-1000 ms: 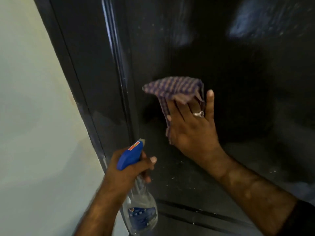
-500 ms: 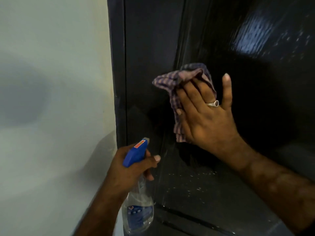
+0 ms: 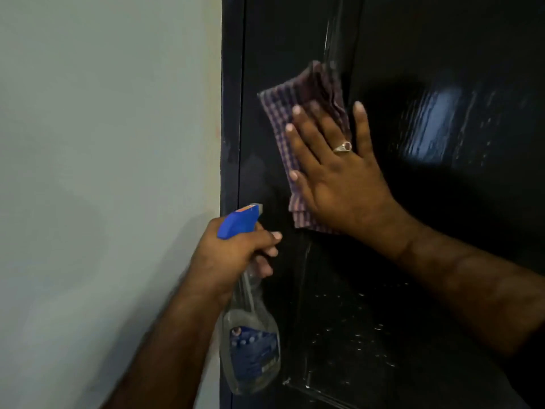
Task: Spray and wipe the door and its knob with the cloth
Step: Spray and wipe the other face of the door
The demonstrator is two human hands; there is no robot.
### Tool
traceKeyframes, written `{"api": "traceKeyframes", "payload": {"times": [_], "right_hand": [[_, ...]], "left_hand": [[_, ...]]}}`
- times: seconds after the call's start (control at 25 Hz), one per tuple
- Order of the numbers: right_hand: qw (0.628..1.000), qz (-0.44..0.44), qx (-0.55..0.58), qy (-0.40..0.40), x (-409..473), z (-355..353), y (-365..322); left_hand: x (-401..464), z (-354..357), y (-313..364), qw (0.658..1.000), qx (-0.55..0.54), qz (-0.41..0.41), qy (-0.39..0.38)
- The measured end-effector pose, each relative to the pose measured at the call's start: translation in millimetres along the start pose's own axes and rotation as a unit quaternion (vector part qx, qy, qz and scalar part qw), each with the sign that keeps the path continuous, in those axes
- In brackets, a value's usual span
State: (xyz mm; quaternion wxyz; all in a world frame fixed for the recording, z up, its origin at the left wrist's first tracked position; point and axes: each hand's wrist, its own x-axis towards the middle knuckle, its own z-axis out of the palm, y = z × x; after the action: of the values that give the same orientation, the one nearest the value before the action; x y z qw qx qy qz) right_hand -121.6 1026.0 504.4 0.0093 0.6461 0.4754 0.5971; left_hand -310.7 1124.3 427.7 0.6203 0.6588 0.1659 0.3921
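Pressing flat with straight, spread fingers (image 3: pixel 309 134), the right hand (image 3: pixel 339 178) pins a folded purple-checked cloth (image 3: pixel 283 113) against the glossy black door (image 3: pixel 442 261) just above the middle of the frame; the little finger lies off the cloth on bare door, and a ring (image 3: pixel 343 146) sits on the finger next to it. The cloth pokes out above and to the left of the fingertips and below the thumb. Lower and to the left, the left hand (image 3: pixel 233 255) has its fingers curled round the neck of a clear spray bottle (image 3: pixel 250 343), whose blue head (image 3: pixel 239 221) rises above the knuckles and whose labelled body hangs below the hand. Small droplets (image 3: pixel 354 329) speck the door panel at lower centre. A dark door frame (image 3: pixel 230 113) runs down the frame's middle, with a pale wall (image 3: pixel 103 172) filling the left. No knob shows in view.
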Motion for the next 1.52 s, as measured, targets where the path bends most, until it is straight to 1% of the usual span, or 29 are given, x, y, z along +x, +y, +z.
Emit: {"api": "traceKeyframes", "payload": {"times": [0.12, 0.16, 0.24, 0.28, 0.32, 0.36, 0.4, 0.44, 0.48, 0.52, 0.56, 0.6, 0.68, 0.72, 0.76, 0.8, 0.84, 0.96, 1.0, 1.04, 1.08, 1.12, 1.2, 1.24, 1.28, 1.4, 1.44, 1.48, 1.52], "right_hand": [[0.995, -0.101, -0.024, -0.002, -2, 8, -15], [0.995, -0.093, -0.031, 0.017, 4, 8, -8], [0.998, -0.006, -0.037, 0.052, 25, 2, 4], [0.998, 0.027, -0.033, 0.042, 34, 0, -1], [0.999, 0.015, -0.033, 0.024, 36, 2, -16], [0.998, -0.038, -0.038, 0.013, 28, 12, -37], [0.992, -0.123, -0.041, -0.001, 7, 24, -60], [0.976, -0.211, -0.043, -0.013, -21, 35, -78], [0.957, -0.284, -0.044, -0.051, -46, 34, -83], [0.94, -0.331, -0.053, -0.062, -58, 32, -77], [0.937, -0.338, -0.065, -0.051, -56, 29, -68], [0.951, -0.298, -0.077, -0.036, -45, 26, -58], [0.985, -0.145, -0.086, -0.024, -12, 21, -48], [0.994, -0.082, -0.077, -0.019, 0, 19, -53], [0.996, -0.056, -0.064, -0.019, 6, 18, -66], [0.996, -0.067, -0.05, -0.024, 1, 22, -82], [0.992, -0.115, -0.037, -0.027, -13, 30, -97], [0.945, -0.324, -0.039, -0.037, -79, 47, -111], [0.933, -0.356, -0.049, -0.032, -90, 44, -96], [0.938, -0.341, -0.056, 0.002, -88, 38, -75], [0.957, -0.281, -0.061, 0.032, -79, 29, -48], [0.978, -0.191, -0.069, 0.049, -67, 19, -14], [0.995, -0.046, -0.072, 0.057, -56, -4, 35], [0.996, -0.02, -0.069, 0.052, -67, -6, 44], [0.995, -0.047, -0.073, 0.048, -84, 2, 38], [0.967, -0.245, -0.059, 0.03, -166, 29, 5], [0.961, -0.271, -0.045, 0.035, -181, 29, 14], [0.961, -0.269, -0.038, 0.057, -184, 26, 29], [0.969, -0.233, -0.046, 0.074, -177, 20, 48]], "left_hand": [[-20, -10, -11, 1.0, -0.003, -0.007, 0.011], [-26, -16, -17, 1.0, -0.001, -0.005, 0.004], [-41, -26, -28, 1.0, -0.001, 0.022, -0.004], [-45, -31, -34, 0.999, -0.004, 0.032, -0.004], [-49, -36, -41, 0.999, -0.005, 0.041, -0.001], [-52, -40, -47, 0.999, -0.004, 0.045, 0.0], [-55, -44, -54, 0.999, -0.002, 0.051, -0.001], [-60, -47, -61, 0.998, -0.005, 0.054, -0.003], [-63, -51, -69, 0.998, -0.009, 0.058, -0.004], [-67, -52, -76, 0.998, -0.009, 0.059, -0.007], [-69, -53, -81, 0.998, -0.008, 0.06, -0.01], [-71, -53, -85, 0.998, -0.006, 0.063, -0.013], [-73, -52, -86, 0.997, 0.005, 0.07, -0.023], [-74, -51, -87, 0.997, 0.009, 0.071, -0.021], [-75, -51, -86, 0.997, 0.006, 0.07, -0.014], [-78, -51, -89, 0.998, -0.002, 0.066, -0.003], [-80, -49, -92, 0.998, -0.01, 0.062, 0.008], [-83, -39, -99, 0.998, -0.003, 0.047, 0.029], [-85, -32, -100, 0.999, 0.0, 0.046, 0.029], [-87, -24, -100, 0.999, 0.002, 0.048, 0.025], [-87, -15, -97, 0.998, 0.002, 0.052, 0.02], [-88, -4, -95, 0.998, -0.005, 0.053, 0.016], [-91, 13, -89, 0.998, -0.029, 0.052, 0.012], [-94, 26, -85, 0.998, -0.037, 0.053, 0.008], [-96, 34, -82, 0.998, -0.041, 0.054, 0.004], [-102, 57, -77, 0.998, -0.027, 0.058, 0.004], [-103, 64, -76, 0.998, -0.02, 0.056, 0.0], [-104, 70, -76, 0.998, -0.016, 0.053, -0.008], [-103, 76, -76, 0.998, -0.011, 0.051, -0.02]]}}
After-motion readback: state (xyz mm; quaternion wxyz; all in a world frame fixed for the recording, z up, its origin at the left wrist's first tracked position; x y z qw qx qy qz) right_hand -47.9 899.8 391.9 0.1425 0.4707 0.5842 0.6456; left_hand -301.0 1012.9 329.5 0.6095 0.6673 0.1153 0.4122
